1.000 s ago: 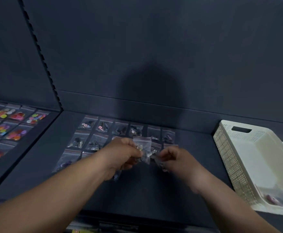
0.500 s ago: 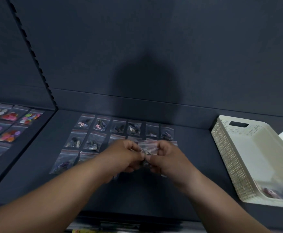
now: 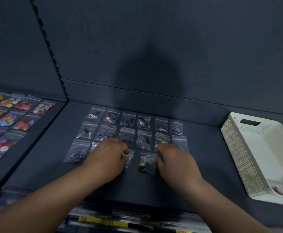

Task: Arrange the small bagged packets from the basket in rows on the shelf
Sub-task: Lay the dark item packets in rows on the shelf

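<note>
Small clear packets of dark bits lie in rows (image 3: 135,122) on the dark shelf (image 3: 203,148). The front row holds one packet at its left end (image 3: 76,153). Another packet (image 3: 147,163) lies flat in that row between my hands. My right hand (image 3: 174,159) rests at its right edge, fingertips pinching the bag. My left hand (image 3: 109,157) is curled over a further packet (image 3: 127,161), most of which is hidden beneath the fingers. The white perforated basket (image 3: 238,148) stands at the right; a few packets (image 3: 279,190) show in its near corner.
To the left, a neighbouring shelf section holds rows of bags of coloured buttons (image 3: 8,118), past a raised divider (image 3: 36,135). The dark back wall (image 3: 154,56) rises behind the rows. Below the front edge, yellow-labelled goods (image 3: 103,221) show on a lower level.
Both hands held one packet up together in the air. They have come down and apart, and that packet now lies flat on the shelf in the front row.
</note>
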Demonstrator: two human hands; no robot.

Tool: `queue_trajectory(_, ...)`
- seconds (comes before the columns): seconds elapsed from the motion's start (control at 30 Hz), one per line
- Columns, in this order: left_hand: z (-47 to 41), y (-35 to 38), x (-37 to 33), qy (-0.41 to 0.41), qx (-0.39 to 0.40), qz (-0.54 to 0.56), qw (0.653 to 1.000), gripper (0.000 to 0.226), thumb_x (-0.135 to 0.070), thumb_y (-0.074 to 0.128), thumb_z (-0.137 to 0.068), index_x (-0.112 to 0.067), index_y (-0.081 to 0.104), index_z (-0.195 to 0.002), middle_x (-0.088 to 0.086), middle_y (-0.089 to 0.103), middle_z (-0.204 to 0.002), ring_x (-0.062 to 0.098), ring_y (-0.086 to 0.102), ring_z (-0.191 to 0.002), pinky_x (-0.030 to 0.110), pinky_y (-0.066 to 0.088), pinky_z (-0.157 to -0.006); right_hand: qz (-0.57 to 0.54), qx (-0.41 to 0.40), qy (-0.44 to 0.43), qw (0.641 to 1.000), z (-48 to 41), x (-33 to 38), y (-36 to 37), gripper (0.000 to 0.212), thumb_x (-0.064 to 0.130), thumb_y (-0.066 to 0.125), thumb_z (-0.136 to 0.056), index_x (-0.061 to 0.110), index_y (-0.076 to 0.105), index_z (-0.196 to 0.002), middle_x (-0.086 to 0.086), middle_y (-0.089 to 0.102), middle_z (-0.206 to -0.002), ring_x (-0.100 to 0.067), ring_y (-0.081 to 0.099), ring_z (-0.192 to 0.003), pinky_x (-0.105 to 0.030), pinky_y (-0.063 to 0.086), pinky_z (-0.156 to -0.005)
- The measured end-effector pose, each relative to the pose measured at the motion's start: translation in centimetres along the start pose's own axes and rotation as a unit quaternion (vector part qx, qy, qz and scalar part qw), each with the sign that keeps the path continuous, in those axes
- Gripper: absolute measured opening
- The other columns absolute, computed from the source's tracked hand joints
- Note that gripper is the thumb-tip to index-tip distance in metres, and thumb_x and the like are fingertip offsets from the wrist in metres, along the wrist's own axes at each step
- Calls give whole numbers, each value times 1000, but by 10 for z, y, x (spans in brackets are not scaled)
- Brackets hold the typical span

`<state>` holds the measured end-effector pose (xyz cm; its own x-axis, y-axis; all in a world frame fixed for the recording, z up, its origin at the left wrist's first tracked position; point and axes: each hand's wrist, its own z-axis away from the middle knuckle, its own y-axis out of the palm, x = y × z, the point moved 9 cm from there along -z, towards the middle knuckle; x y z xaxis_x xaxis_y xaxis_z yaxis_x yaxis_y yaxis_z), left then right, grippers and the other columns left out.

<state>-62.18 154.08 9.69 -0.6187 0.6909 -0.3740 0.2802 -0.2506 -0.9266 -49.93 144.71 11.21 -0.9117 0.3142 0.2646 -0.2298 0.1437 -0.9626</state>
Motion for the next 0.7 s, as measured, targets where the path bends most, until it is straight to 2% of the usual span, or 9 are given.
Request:
queue_trajectory(0.1,2,6,-2,9,21,-20,1000,24,-25,53,-90,-27,62,-111,-3,52,-112,16,44,-113,23,37,-87,-63,52,-69,994,-1,8,16,23,24,52,-93,19,62,-112,1,56,-112,-17,51,-108,-26,41,-87)
queue_trajectory(0.2,4,12,-3,15,38,-28,999,21,-24,52,-90,-26,64,-107,-2,52,-108,18,45,-110,24,38,-85,-73,71,-101,990,0,12,30,25,23,57,-91,20,65,-115,1,56,-113,-15,46,-111,-24,38,-94)
queue_trajectory(0.7,3,15,-5,7,18,-37,999,25,-34,50,-93,-26,62,-114,-2,51,-113,16,44,-114,23,36,-88,-95,48,-140,984,2,18,35,27,24,59,-90,22,64,-116,2,56,-112,-14,46,-111,-13,30,-86)
